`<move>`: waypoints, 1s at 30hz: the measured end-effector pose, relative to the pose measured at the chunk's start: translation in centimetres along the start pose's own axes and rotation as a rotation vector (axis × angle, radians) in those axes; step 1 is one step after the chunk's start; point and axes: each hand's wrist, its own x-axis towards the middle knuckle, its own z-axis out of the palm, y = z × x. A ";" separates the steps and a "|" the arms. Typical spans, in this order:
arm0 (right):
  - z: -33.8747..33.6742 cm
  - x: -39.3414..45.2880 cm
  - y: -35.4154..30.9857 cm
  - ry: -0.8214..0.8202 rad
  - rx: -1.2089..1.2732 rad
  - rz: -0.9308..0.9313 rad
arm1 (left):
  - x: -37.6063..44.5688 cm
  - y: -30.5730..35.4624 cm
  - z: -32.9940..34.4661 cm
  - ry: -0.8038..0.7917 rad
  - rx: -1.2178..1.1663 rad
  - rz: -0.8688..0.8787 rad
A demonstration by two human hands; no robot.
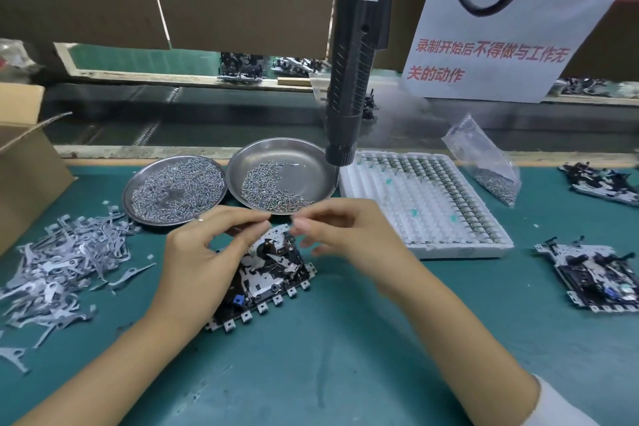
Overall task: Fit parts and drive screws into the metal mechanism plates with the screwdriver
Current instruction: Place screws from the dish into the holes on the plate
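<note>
A metal mechanism plate (pixel 273 278) with black parts lies on the green mat at the centre. My left hand (pixel 204 252) hovers over its left side, thumb and forefinger pinched near the plate's top edge on something too small to make out. My right hand (pixel 349 235) is over the plate's upper right, its fingertips curled together, blurred, close to the left fingertips. The black electric screwdriver (pixel 352 79) hangs above the right dish, held by neither hand. Two steel dishes (pixel 135 190) (pixel 318 169) hold several small screws.
A pile of grey stamped metal levers (pixel 58 270) lies at the left beside a cardboard box (pixel 24 176). A white tray of small parts (pixel 428 204) and a bag of screws (pixel 491 162) stand at the right. More mechanism plates (pixel 594 280) (pixel 601 183) lie far right.
</note>
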 end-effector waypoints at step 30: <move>-8.5 -3.7 -2.6 0.119 -0.728 -0.131 | -0.5 0.2 1.1 0.064 -0.262 -0.259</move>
